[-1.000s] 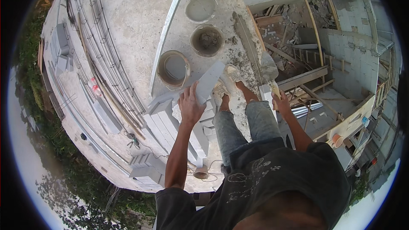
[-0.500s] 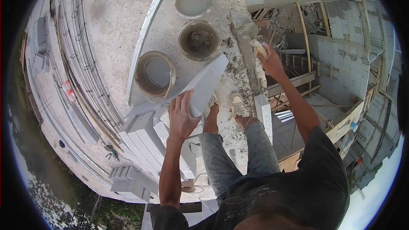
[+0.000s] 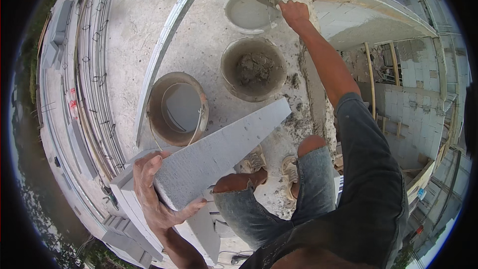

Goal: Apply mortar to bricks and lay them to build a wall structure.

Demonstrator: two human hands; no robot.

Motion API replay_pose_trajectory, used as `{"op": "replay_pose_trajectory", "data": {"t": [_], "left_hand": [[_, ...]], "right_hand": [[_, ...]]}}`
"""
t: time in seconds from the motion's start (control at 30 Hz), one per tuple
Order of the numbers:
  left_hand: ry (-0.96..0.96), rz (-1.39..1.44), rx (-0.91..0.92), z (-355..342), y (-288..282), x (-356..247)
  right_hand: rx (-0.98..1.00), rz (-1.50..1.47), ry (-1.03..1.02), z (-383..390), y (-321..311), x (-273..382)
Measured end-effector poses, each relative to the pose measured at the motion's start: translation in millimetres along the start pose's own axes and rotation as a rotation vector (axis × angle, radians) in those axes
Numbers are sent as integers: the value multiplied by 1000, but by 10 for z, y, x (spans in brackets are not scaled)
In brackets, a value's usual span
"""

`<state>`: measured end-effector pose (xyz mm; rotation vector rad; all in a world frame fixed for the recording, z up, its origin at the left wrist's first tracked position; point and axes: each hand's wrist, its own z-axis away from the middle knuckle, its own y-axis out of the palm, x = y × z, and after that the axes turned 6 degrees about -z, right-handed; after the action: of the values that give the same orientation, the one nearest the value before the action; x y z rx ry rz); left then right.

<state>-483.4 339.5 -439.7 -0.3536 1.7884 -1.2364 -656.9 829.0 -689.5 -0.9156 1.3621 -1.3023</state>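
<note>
A: whats the LH [image 3: 154,184] on rn?
B: gripping the near-left end of a grey block [image 3: 224,152], thumb one side, fingers the other. rest of it sticks out up n to the right of the hand
A: k, RH [image 3: 296,14]?
B: clenched on a trowel [image 3: 268,2], blade at the far bucket [image 3: 249,31]. bucket w/ lumpy mix [image 3: 231,65] sits btwn that n the block

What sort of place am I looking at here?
Most likely a building site: there's a pale building block, a bucket of lumpy grey mix, and long thin steel rods lying on a bare concrete floor.
</note>
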Motion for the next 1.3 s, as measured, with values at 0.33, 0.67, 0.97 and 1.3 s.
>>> {"op": "replay_pose_trajectory", "data": {"t": [0.33,0.67,0.97,1.3], "left_hand": [[-42,30,-167,241,33,125],[-6,-52,-208,67,17,-144],[-504,130,-181,282,-84,343],[-423,187,-369,721,-11,703]], "right_hand": [[187,-944,200,-28,592,-104],[-20,-1754,499,801,726,-163],[-30,-1673,162,2083,-239,-474],[189,-1563,-600,2593,-1467,688]]}}
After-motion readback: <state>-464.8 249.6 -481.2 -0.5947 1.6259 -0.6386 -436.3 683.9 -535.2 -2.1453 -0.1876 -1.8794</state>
